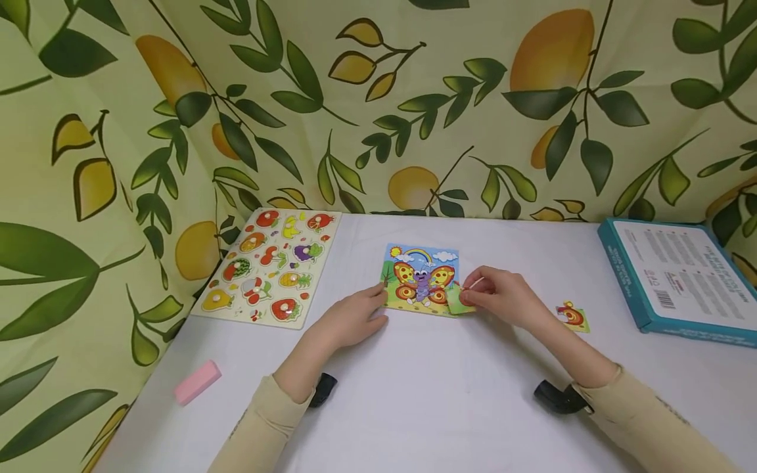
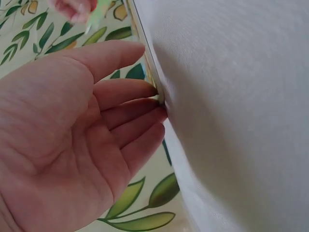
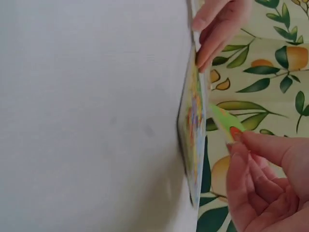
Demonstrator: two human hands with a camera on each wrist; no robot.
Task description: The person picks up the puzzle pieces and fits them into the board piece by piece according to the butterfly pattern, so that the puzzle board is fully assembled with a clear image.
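Observation:
A butterfly jigsaw puzzle (image 1: 418, 260) in a flat square board lies on the white-covered table. My left hand (image 1: 353, 318) rests at its left edge, and in the left wrist view its fingertips touch the board's rim with the fingers extended. Between thumb and fingertips, my right hand (image 1: 504, 297) pinches a green puzzle piece (image 1: 460, 302) over the puzzle's lower right corner. In the right wrist view that piece (image 3: 226, 121) is tilted and raised off the board, with a bit of red near the fingertips. Another puzzle piece (image 1: 572, 316), red, yellow and green, lies right of the board.
At the back left lies a fruit peg puzzle board (image 1: 272, 269). A pink block (image 1: 198, 382) is near the table's left edge. The teal and white box (image 1: 680, 276) lies at the right. Behind, a fruit-patterned curtain (image 1: 367, 157) hangs along the table.

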